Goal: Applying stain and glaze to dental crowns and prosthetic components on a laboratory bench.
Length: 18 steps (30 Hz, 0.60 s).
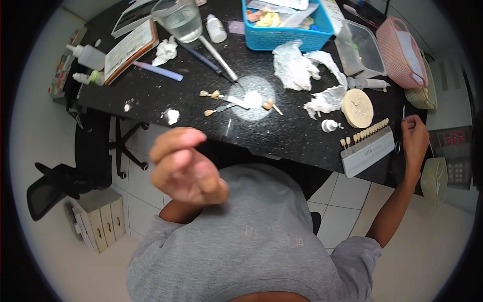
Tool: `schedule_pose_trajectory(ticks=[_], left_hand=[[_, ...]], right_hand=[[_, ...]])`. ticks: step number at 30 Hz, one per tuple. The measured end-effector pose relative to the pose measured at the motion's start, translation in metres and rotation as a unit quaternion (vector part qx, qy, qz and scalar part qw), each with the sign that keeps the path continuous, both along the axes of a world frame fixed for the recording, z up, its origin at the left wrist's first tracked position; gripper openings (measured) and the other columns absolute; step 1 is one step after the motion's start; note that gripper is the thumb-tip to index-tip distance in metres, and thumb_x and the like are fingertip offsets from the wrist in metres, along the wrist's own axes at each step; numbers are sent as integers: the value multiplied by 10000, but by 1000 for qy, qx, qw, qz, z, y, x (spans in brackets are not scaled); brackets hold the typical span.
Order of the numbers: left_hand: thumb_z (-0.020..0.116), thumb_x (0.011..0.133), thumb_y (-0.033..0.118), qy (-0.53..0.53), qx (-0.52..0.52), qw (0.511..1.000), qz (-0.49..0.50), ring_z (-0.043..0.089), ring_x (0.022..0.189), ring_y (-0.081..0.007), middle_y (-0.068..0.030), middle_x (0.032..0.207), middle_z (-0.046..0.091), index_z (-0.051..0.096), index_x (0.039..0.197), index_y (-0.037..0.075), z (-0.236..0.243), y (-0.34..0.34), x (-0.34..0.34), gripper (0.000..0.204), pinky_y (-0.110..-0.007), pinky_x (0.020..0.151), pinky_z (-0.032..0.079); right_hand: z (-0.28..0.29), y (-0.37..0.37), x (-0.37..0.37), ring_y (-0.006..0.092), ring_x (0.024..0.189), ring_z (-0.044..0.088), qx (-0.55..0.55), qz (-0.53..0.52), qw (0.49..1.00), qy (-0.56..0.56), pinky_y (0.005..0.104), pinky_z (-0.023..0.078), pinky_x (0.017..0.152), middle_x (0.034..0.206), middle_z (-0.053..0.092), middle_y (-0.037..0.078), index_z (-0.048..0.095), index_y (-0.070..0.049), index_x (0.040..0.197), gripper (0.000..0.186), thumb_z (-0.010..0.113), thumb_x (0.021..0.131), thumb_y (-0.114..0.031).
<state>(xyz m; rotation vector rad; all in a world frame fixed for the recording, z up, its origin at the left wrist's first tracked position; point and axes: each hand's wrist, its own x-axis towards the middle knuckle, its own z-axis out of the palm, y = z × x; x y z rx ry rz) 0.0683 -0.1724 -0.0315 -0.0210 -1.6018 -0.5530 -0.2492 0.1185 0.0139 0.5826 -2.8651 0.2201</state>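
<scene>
- The left hand (183, 166) hung blurred in the air near the body, just short of the near edge of the black table (151, 95); its fingers were loosely curled, half open, with nothing in them
- The right hand (415, 138) rested at the table's right edge, fingers bent around a thin metal tool (403, 113); how tightly they gripped could not be told
- Just left of that hand lay a tooth shade guide (366, 143), a grey holder with a row of pale tabs
- Farther off sat a round tan plaster disc (357, 108), with a small white bottle (329, 125) to its left
- At the table's middle a white mixing pad (251, 98) lay lit, small brushes (214, 103) to its left
- A blue basket (287, 30) and a glass beaker (178, 20) stood at the far side, crumpled tissue (297, 68) between the basket and the disc
</scene>
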Motion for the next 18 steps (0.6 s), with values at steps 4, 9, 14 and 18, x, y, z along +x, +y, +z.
schedule_pose_trajectory(ticks=[4, 9, 14, 18], left_hand=[[542, 836, 1, -33, 87, 983, -158, 545, 763, -193, -150, 958, 588, 465, 1086, 19, -2, 36, 1, 262, -279, 653, 495], [561, 817, -50, -74, 106, 968, -217, 618, 739, -205, -132, 909, 630, 547, 1069, -1, -4, 49, -4, 257, -275, 618, 523], [550, 881, 2, -110, 85, 954, -267, 619, 661, -159, -107, 815, 641, 537, 1047, -13, -3, 52, -8, 168, -244, 558, 486], [581, 872, 7, -83, 85, 951, -285, 634, 625, -160, -102, 771, 656, 588, 992, -19, 0, 61, -17, 123, -252, 520, 487]], right_hand=[[-5, 7, -3, 181, 660, 597, -59, -2, 998, -5, 312, 471, 661, 722, 614, 88, 611, -25, 1000, 197, 593, 868, -170], [-1, 8, 10, 137, 665, 559, -88, -5, 996, -11, 282, 469, 667, 734, 617, 65, 607, -49, 1159, 311, 630, 882, -187], [1, 3, 23, 150, 636, 558, -58, 55, 997, -15, 294, 471, 648, 763, 618, 70, 644, 4, 994, 197, 627, 866, -144], [-6, 6, 19, 161, 648, 576, -44, 39, 998, -30, 298, 473, 656, 773, 624, 84, 629, 16, 961, 161, 596, 839, -84]])
